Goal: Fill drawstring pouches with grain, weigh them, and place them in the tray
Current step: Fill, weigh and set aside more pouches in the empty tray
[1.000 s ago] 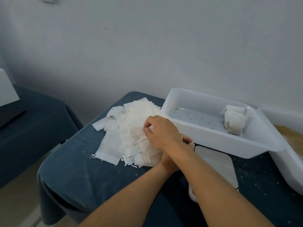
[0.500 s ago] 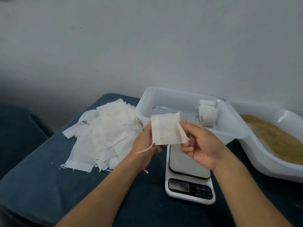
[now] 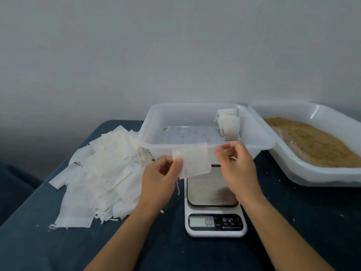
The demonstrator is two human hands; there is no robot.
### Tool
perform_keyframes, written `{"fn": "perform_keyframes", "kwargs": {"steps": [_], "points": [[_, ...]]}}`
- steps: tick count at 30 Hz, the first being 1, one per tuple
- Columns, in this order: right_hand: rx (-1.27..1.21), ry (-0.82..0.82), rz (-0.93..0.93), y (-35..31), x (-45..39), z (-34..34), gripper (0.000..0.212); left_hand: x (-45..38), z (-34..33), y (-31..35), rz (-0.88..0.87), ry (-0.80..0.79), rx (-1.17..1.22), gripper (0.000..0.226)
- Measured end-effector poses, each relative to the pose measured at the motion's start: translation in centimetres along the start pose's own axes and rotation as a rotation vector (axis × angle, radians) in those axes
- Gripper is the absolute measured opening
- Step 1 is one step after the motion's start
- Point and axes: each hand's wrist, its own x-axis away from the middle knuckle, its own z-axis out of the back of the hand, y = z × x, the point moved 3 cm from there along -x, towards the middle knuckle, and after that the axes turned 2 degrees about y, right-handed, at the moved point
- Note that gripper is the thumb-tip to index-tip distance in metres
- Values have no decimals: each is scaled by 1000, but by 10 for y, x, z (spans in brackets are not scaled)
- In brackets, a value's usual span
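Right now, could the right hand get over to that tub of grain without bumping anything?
Probably yes. The right hand hovers above the scale, holding nothing that shows, and the grain tub sits open on that same side. Only bare dark cloth lies between them.

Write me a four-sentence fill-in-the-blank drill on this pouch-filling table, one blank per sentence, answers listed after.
1. The left hand pinches an empty ____ above the scale.
2. The scale's display reads ____.
3. The filled pouches sit in the tray's far ____ corner.
4. The grain lies in the tub to the ____ of the tray.

Missing words: pouch; 0.0; right; right
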Motion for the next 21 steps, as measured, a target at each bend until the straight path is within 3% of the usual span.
{"fn": "perform_keyframes", "kwargs": {"steps": [2, 6, 12, 21], "points": [[35, 15, 278, -16, 11, -1, 17, 5, 1, 7, -127, 65, -134, 21], [73, -282, 407, -28, 34, -29, 23, 15, -7, 19, -296, -5, -320, 7], [87, -204, 357, -22, 29, -29, 12, 20, -14, 22, -468, -141, -432, 9], [-33, -209, 242, -17, 25, -27, 9, 16, -13, 19, -388, -116, -326, 24]]}}
